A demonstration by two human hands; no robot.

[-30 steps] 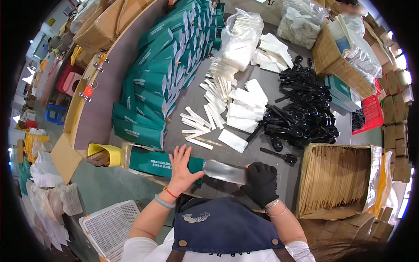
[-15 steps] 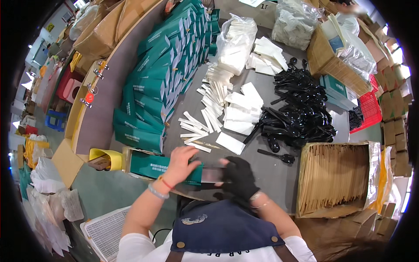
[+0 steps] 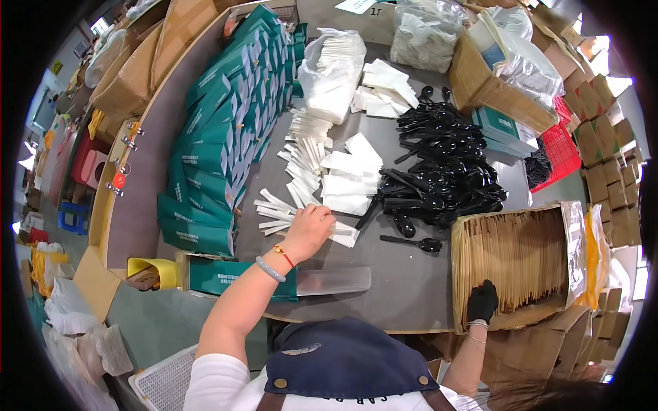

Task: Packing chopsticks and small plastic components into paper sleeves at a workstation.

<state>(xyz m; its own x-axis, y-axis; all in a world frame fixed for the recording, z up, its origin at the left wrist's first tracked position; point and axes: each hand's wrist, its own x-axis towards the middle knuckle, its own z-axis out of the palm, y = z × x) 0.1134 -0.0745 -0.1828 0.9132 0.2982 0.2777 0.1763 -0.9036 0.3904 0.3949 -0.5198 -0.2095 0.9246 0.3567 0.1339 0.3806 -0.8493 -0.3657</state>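
Observation:
My bare left hand [image 3: 310,233] reaches over the near end of the loose white strips [image 3: 275,211], its fingers curled down beside a flat white packet [image 3: 345,235]. What lies under the fingertips is hidden. My right hand [image 3: 483,301], in a black glove, is at the near left part of an open carton [image 3: 460,274] of thin brown pieces [image 3: 517,264] packed on edge. Its fingers are bent against them; anything in the grip cannot be made out. At the table's front edge lie a green packet [image 3: 209,275] and a clear plastic sleeve [image 3: 336,281] sticking out from its right end.
Green packets [image 3: 205,161] stand overlapped along the left board. White packets [image 3: 351,181] lie mid-table, below a plastic bag of white strips [image 3: 332,75]. Black wrapped spoons [image 3: 445,164] heap on the right. A yellow container [image 3: 164,272] is at the left edge, a cardboard box [image 3: 500,82] far right.
My left hand has left the green packet and moved up to the white strips. My right hand has let go of the clear sleeve and moved right into the carton. The view has shifted slightly.

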